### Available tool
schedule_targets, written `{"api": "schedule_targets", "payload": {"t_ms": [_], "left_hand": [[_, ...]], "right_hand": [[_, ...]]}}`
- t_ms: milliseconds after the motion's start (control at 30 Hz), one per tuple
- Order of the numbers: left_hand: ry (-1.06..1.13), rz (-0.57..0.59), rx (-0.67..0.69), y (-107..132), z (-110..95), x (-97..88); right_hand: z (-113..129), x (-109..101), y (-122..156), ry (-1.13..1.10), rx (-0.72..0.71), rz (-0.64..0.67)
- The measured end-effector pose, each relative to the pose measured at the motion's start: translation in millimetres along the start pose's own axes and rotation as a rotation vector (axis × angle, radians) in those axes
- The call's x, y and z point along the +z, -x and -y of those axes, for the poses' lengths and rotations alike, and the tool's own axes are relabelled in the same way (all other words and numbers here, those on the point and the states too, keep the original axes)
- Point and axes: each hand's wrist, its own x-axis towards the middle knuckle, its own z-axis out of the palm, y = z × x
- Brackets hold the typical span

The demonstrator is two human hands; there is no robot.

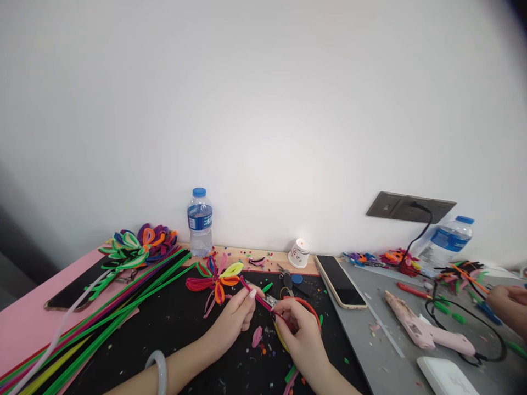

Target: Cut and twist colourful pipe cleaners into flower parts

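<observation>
My left hand (234,321) pinches one end of a magenta pipe cleaner (254,293) over the black mat (173,323). My right hand (300,331) is closed on a small metal clipper (269,300) set against that pipe cleaner, with orange and yellow pipe cleaner loops (308,307) by its fingers. A multicoloured pipe cleaner flower (216,280) lies just left of my left hand. Small cut bits are scattered on the mat around both hands.
Long pipe cleaners (107,312) and finished flowers (140,244) lie at left. Behind stand a water bottle (200,222), a tipped paper cup (298,253), keys (287,278) and a phone (340,280). A pink glue gun (424,329) lies right, near another person's hand (509,304).
</observation>
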Motion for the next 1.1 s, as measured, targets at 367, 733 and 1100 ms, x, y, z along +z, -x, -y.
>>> {"api": "schedule_targets", "payload": {"t_ms": [367, 733, 1100], "left_hand": [[-0.281, 0.124, 0.010, 10, -9, 7.3], [-0.211, 0.124, -0.030, 8, -1, 2.4], [-0.678, 0.314, 0.215, 22, -26, 8.6]], "right_hand": [[2, -1, -1, -0.114, 0.011, 0.017], [9, -2, -8, -0.499, 0.281, 0.011], [8, 0, -8, -0.756, 0.398, 0.195]]}}
